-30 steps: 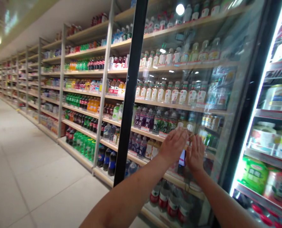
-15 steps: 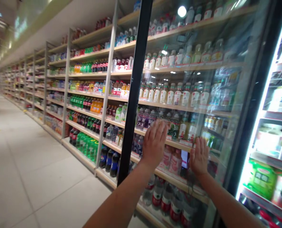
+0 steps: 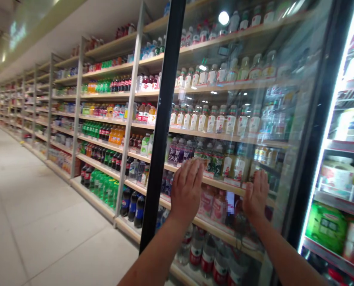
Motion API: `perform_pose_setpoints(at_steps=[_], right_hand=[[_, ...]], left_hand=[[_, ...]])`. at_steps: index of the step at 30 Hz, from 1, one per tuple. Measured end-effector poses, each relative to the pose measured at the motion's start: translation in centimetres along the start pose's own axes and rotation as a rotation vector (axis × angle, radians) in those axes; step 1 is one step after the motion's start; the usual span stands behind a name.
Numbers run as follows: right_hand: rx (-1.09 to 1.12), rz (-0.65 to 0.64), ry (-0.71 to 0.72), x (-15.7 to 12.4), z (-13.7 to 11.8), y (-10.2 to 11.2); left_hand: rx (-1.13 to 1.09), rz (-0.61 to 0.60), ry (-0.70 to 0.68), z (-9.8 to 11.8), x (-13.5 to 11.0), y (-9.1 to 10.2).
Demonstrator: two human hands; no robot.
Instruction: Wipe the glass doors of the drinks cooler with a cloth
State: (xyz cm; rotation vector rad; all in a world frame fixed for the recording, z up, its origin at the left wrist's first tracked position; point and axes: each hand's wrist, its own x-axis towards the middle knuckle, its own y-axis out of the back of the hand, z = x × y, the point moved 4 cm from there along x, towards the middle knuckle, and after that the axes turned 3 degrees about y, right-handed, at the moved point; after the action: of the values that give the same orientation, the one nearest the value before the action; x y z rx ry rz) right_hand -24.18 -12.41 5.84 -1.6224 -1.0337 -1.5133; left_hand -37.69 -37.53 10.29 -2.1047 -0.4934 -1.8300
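Observation:
A glass door [image 3: 212,93] in a black frame stands in front of me, with shelved drinks showing through it. Raised before the pane is my left hand [image 3: 187,188], its back toward me and its fingers stretched upward. My right hand [image 3: 256,196] is up farther right, fingers straight and slightly tilted. Neither hand holds anything. Whether the palms touch the glass I cannot tell. Behind the hands, seen through the pane, are pink-labelled bottles [image 3: 218,206] and dark purple bottles [image 3: 178,151].
Lit cooler shelves with a green package [image 3: 325,224] and tubs [image 3: 339,172] are at the right. Long drink shelves [image 3: 102,147] run away to the left, with green bottles [image 3: 101,192] low down. A pale tiled floor [image 3: 60,230] lies beside them.
My left hand has shifted slightly left and down. My right hand appears a little farther right. The view has turned slightly, so the door frame and shelves sit farther left.

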Motion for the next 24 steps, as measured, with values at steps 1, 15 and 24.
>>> perform_pose_setpoints(at_steps=[1, 15, 24], right_hand=[[0.004, 0.013, 0.008, -0.1, -0.1, 0.1], [-0.007, 0.050, 0.024, 0.0, -0.2, 0.5], [0.004, 0.057, 0.041, 0.2, 0.0, 0.2]], left_hand=[[0.001, 0.010, 0.030, 0.0, 0.2, 0.0], [0.000, -0.061, -0.040, 1.6, -2.0, -0.7], [-0.023, -0.082, -0.009, 3.1, -6.0, -1.0]])
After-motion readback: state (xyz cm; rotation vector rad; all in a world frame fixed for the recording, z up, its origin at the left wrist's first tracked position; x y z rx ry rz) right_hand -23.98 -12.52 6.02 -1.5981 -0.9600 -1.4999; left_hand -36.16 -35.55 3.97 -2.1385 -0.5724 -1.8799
